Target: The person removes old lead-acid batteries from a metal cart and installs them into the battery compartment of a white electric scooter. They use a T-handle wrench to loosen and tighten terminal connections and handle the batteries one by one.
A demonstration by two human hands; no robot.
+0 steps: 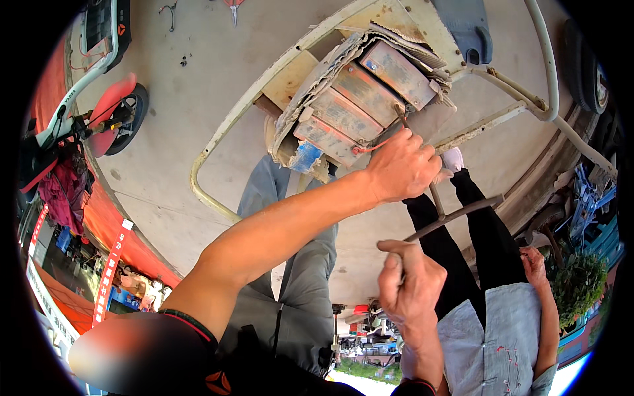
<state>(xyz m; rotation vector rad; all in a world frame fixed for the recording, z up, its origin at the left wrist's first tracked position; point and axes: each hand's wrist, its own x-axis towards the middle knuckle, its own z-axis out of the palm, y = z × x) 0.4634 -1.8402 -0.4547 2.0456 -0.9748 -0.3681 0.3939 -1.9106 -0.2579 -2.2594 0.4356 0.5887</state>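
My left hand (404,165) is closed around the shaft of a T-handle wrench (462,210), just in front of a row of several dusty batteries (360,92). The wrench's dark tip reaches the batteries' terminals above my knuckles. A red wire (370,148) runs close by my fingers. At the near end of the crossbar, my right hand (413,284) has curled fingers and its index finger lies against the bar; its inner grip is partly hidden. Ragged cardboard (317,86) wraps the batteries, which sit in a cream metal frame (228,125).
Beside me on the right stands a person in a grey shirt (492,343) and black trousers. Red-handled pliers (234,10) and small loose parts lie on the concrete floor (178,125). A scooter (86,119) stands left; a tyre (588,72) and plant (578,287) are right.
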